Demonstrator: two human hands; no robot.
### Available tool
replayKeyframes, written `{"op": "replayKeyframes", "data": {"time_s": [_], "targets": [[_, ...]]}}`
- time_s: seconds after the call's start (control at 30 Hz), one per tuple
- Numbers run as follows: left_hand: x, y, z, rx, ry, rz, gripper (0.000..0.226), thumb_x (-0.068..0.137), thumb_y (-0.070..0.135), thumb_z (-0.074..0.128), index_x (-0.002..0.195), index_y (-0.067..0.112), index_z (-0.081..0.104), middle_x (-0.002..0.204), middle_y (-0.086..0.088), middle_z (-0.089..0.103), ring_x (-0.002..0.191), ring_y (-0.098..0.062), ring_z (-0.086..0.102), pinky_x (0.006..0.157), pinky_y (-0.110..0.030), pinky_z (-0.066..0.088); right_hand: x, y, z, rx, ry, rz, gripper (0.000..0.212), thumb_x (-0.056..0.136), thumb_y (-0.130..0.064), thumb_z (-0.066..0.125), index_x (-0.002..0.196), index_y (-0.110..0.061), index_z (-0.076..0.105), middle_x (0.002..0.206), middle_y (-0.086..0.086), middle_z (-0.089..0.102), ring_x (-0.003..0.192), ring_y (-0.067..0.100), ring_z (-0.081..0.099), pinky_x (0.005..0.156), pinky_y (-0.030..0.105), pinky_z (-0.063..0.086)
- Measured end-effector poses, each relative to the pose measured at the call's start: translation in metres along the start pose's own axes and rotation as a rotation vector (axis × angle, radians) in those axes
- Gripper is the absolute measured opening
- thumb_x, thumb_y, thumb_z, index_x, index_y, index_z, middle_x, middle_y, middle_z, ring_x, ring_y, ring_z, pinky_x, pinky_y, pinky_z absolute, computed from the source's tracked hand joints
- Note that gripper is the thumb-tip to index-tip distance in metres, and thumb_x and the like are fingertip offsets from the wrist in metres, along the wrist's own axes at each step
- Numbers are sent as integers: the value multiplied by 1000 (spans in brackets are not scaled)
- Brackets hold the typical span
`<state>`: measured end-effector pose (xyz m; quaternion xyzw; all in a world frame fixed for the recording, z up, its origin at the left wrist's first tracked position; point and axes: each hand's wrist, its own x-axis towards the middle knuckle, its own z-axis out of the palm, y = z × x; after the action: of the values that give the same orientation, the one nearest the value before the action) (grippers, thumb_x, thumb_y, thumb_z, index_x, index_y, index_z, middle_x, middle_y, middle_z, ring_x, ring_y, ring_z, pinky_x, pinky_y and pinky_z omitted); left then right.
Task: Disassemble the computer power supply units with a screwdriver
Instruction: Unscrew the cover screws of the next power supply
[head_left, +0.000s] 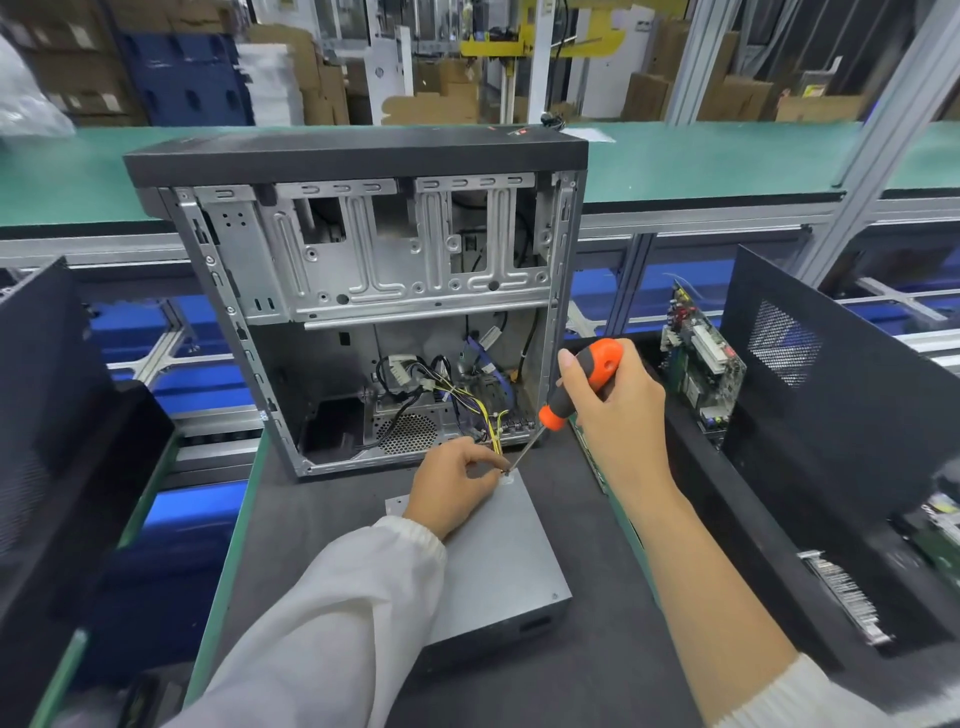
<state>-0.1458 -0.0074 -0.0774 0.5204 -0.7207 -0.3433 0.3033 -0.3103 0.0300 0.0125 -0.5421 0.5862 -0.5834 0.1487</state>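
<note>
A person stands at a dark work mat (322, 545). A grey metal power supply unit (498, 561) lies flat on it, just in front of an opened computer case (363, 291) with loose wires inside. The right hand (610, 400) grips an orange and black screwdriver (576, 395), its tip down at the unit's far corner. The left hand (452, 483) rests on the unit, fingers curled and pinching at that same spot beside the tip. Circuit boards (701, 364) stand in a dark bin to the right.
</note>
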Motion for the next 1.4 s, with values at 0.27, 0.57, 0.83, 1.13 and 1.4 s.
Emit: {"op": "replayKeyframes", "data": {"time_s": [0.27, 0.57, 0.83, 1.13, 1.4], "targets": [[-2, -1, 1, -14, 6, 13, 24, 84, 11, 69, 82, 33, 76, 75, 12, 55, 70, -7, 46, 75, -34, 45, 0, 0, -2, -41, -10, -5, 33, 91, -36, 61, 72, -20, 39, 69, 17, 58, 56, 7, 55, 54, 8, 42], [-1, -5, 3, -36, 16, 11, 26, 84, 8, 68, 81, 32, 76, 84, 11, 64, 79, -6, 53, 76, -29, 46, -1, -1, -2, -60, -6, -15, 33, 91, -38, 61, 72, -21, 39, 67, 13, 54, 58, 15, 55, 55, 13, 43], [2, -10, 6, -39, 31, 22, 25, 82, 6, 68, 80, 29, 77, 85, 12, 66, 83, -8, 58, 76, -28, 46, -1, -1, -2, -62, -12, -32, 34, 91, -37, 61, 79, -8, 47, 64, 12, 49, 52, 3, 47, 53, 9, 41], [2, -11, 6, -9, 22, 17, 20, 82, 8, 68, 83, 26, 78, 85, 14, 65, 81, -5, 55, 73, -25, 44, -1, -5, 1, -104, -27, -57, 33, 91, -37, 62, 74, -18, 40, 64, 13, 50, 55, 12, 52, 52, 14, 42], [0, -9, 6, -16, 15, 0, 21, 82, 10, 68, 82, 29, 77, 84, 15, 65, 68, -1, 49, 67, -23, 39, 12, -18, 6, -187, -157, -108, 33, 89, -36, 65, 77, -18, 40, 59, 1, 41, 51, 8, 46, 49, 12, 39]]}}
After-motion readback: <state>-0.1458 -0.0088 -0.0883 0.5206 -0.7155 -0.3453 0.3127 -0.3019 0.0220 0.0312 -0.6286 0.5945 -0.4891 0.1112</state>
